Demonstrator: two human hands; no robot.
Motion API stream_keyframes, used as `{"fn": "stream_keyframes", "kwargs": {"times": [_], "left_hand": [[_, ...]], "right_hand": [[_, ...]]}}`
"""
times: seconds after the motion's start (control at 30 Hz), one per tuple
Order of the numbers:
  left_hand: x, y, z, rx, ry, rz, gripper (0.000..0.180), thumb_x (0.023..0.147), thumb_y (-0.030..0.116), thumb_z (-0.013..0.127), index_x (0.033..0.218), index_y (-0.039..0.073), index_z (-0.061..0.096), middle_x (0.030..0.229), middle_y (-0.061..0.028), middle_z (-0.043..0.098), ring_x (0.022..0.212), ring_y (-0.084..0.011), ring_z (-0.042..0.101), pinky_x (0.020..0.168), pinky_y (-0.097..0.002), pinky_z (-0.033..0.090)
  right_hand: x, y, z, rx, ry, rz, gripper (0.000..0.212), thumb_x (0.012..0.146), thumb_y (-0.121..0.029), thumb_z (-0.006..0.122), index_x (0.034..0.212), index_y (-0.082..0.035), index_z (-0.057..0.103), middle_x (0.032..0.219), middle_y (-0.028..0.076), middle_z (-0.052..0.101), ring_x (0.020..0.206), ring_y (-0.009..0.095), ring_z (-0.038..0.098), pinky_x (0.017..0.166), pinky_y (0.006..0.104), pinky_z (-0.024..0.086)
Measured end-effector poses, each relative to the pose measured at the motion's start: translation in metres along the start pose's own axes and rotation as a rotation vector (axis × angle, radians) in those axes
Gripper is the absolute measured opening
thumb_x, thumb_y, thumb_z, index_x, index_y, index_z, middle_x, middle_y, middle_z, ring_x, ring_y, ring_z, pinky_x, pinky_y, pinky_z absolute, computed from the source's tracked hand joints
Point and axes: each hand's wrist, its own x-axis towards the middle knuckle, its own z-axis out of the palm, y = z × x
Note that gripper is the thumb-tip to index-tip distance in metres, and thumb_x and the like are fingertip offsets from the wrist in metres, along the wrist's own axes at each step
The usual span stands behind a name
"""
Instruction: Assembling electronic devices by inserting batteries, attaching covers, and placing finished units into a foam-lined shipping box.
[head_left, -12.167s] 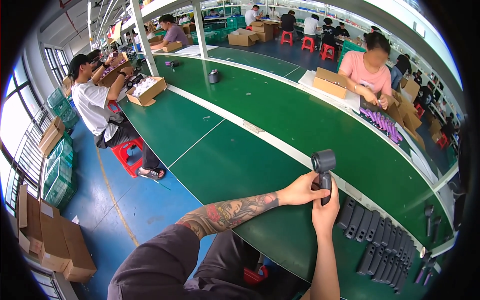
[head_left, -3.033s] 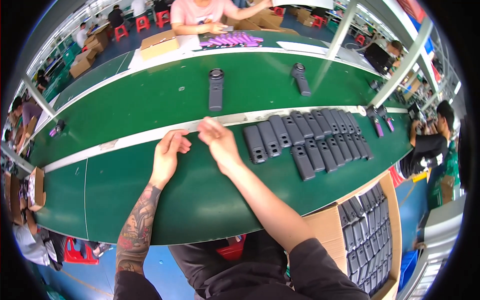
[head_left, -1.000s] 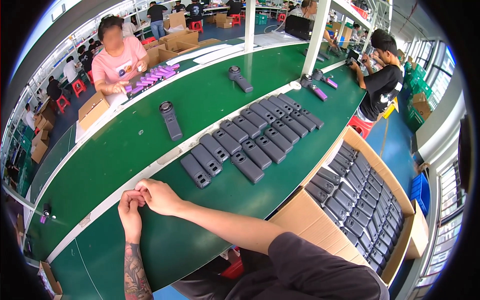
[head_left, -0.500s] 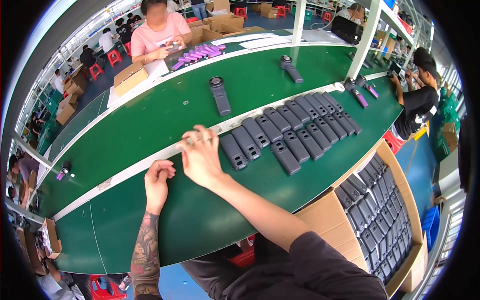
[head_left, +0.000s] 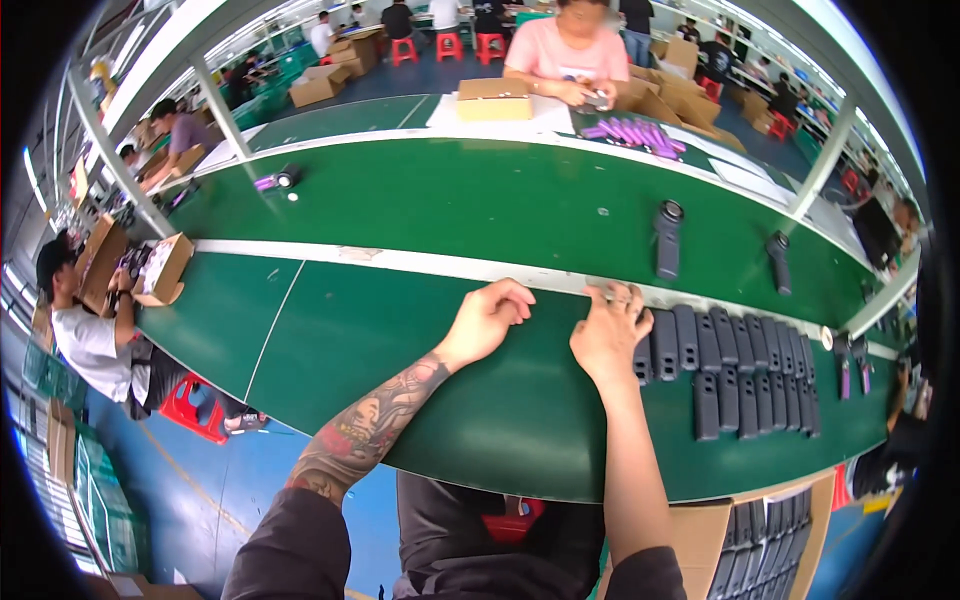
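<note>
My left hand [head_left: 487, 317] is over the green table near the white strip, its fingers loosely curled and nothing visible in them. To its right, my right hand [head_left: 612, 332] is held palm down with bent, spread fingers. Its fingertips are at the left end of two rows of dark grey plastic handle housings [head_left: 710, 342]; whether they touch the first one I cannot tell. Several more housings [head_left: 706, 405] make up the nearer row.
Beyond the white strip [head_left: 420, 262], grey handheld devices with round heads [head_left: 668, 240] lie on the green surface. Across it, a person in pink handles a small part behind purple cylinders [head_left: 635, 135]. A cardboard box [head_left: 690, 540] of housings stands at the lower right.
My view has swung left, so the table and housings sit further right in the picture. My hands are further apart, and the right one is closer over the first housing.
</note>
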Motion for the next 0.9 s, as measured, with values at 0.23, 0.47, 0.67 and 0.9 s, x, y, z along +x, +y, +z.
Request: {"fn": "stream_keyframes", "kwargs": {"times": [0.23, 0.47, 0.67, 0.9], "left_hand": [[-0.004, 0.002, 0.013, 0.019, 0.014, 0.042, 0.033, 0.085, -0.011, 0.041, 0.102, 0.002, 0.065, 0.085, -0.0078, 0.066, 0.078, -0.0150, 0.061, 0.074, -0.0263, 0.052], [-0.003, 0.010, 0.023, 0.074, -0.008, 0.026, 0.033, 0.083, -0.013, 0.042, 0.102, 0.001, 0.065, 0.086, -0.0077, 0.066, 0.079, -0.0156, 0.061, 0.074, -0.0266, 0.052], [-0.003, 0.011, 0.031, 0.049, 0.049, 0.090, 0.029, 0.082, -0.009, 0.045, 0.098, 0.002, 0.066, 0.081, -0.0076, 0.068, 0.075, -0.0171, 0.064, 0.071, -0.0288, 0.052], [-0.002, 0.013, 0.031, 0.073, 0.026, 0.073, 0.029, 0.082, -0.009, 0.045, 0.097, 0.002, 0.066, 0.082, -0.0078, 0.068, 0.075, -0.0172, 0.064, 0.071, -0.0291, 0.052]], "right_hand": [[-0.005, 0.013, -0.012, 0.014, -0.130, -0.008, 0.048, 0.076, -0.002, 0.061, 0.123, -0.008, 0.063, 0.136, 0.017, 0.046, 0.131, 0.038, 0.037, 0.103, 0.0603, 0.032], [-0.015, -0.001, -0.020, 0.262, -0.130, -0.155, 0.056, 0.076, 0.003, 0.063, 0.130, -0.007, 0.057, 0.133, 0.017, 0.047, 0.125, 0.038, 0.042, 0.099, 0.0505, 0.039], [-0.020, -0.015, -0.029, 0.460, -0.068, -0.292, 0.056, 0.078, -0.001, 0.067, 0.132, -0.006, 0.054, 0.132, 0.016, 0.047, 0.116, 0.037, 0.051, 0.095, 0.0446, 0.046], [-0.020, -0.006, -0.030, 0.280, -0.117, -0.165, 0.053, 0.081, -0.008, 0.070, 0.132, -0.004, 0.055, 0.122, 0.018, 0.057, 0.108, 0.036, 0.059, 0.090, 0.0414, 0.050]]}}
